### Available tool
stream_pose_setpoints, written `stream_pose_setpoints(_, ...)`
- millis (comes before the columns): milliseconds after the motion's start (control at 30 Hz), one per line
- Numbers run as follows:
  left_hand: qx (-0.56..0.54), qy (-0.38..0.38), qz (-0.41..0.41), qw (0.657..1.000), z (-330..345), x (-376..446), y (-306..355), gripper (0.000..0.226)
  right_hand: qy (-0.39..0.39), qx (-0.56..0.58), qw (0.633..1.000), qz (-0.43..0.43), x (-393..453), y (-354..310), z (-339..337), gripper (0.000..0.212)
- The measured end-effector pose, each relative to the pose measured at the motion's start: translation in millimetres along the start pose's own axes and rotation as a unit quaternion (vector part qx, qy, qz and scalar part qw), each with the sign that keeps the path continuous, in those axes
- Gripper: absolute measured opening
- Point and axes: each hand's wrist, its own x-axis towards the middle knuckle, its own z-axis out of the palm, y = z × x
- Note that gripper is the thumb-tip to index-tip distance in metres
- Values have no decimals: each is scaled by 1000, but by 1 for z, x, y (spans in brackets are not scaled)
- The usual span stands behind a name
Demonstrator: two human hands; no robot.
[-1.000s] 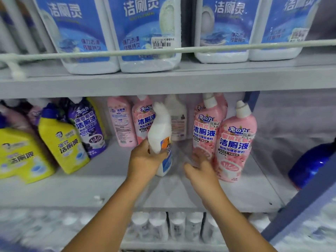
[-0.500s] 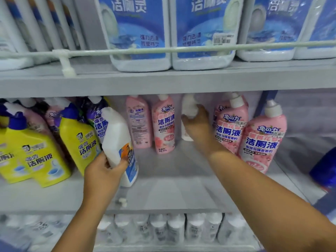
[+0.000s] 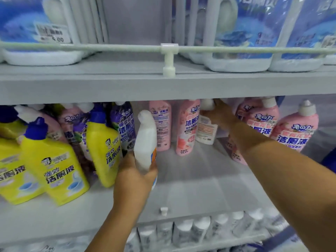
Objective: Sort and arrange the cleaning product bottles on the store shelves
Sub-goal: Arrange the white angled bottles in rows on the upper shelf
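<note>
My left hand (image 3: 134, 176) grips a white angled-neck bottle (image 3: 145, 140) with an orange and blue label, upright above the middle shelf (image 3: 196, 180). My right hand (image 3: 221, 116) reaches deep to the back and holds a second white bottle (image 3: 206, 130) near its neck, between pink bottles. Pink bottles stand at the back centre (image 3: 185, 126) and at the right (image 3: 292, 135). Yellow bottles (image 3: 52, 168) with blue caps and purple bottles (image 3: 126, 124) fill the left side.
The upper shelf carries large white jugs with blue labels (image 3: 241, 33) behind a white guard rail (image 3: 169, 49). White-capped bottles (image 3: 192, 231) line the shelf below. A blue upright post (image 3: 329, 159) stands at the right edge.
The view has shifted left and closer. My left hand has carried the white bottle a little toward the yellow and purple ones. My right hand stays on the back white bottle, gripping nearer its neck.
</note>
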Motion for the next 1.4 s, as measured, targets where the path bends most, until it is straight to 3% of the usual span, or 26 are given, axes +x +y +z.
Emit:
stream_pose_setpoints(67,26,-1,32,999,-4,6,2,43,6,5,1000,7,-14,-4,1,63)
stream_pose_setpoints(200,-24,-143,-10,989,-19,23,11,43,8,20,999,37,-59,-11,-10,54)
stream_pose_setpoints(300,-38,-174,-17,984,-22,30,5,43,-11,62,998,25,-108,-20,-30,35)
stream_pose_setpoints(400,-55,-155,-20,986,-20,27,4,52,-35,59,997,23,-149,-36,-44,22)
stream_pose_setpoints(600,-38,-77,-12,996,-4,23,15,56,-66,110,992,10,-205,-53,-44,23)
stream_pose_setpoints(767,-3,-60,-21,998,-3,21,23,46,-95,136,986,-9,-221,-50,-33,30)
stream_pose_setpoints(933,-61,3,8,998,-2,7,7,55,-79,176,981,-1,-230,-24,-22,43)
stream_pose_setpoints(1033,-80,-22,-28,996,-17,0,12,46,-83,254,963,25,-241,3,-13,37)
stream_pose_setpoints(1167,-92,-58,-61,992,-36,-15,18,39,-88,291,953,0,-248,16,-7,34)
stream_pose_setpoints(1400,-131,-59,-118,983,-74,-58,21,59,-101,321,941,-27,-263,22,-3,44)
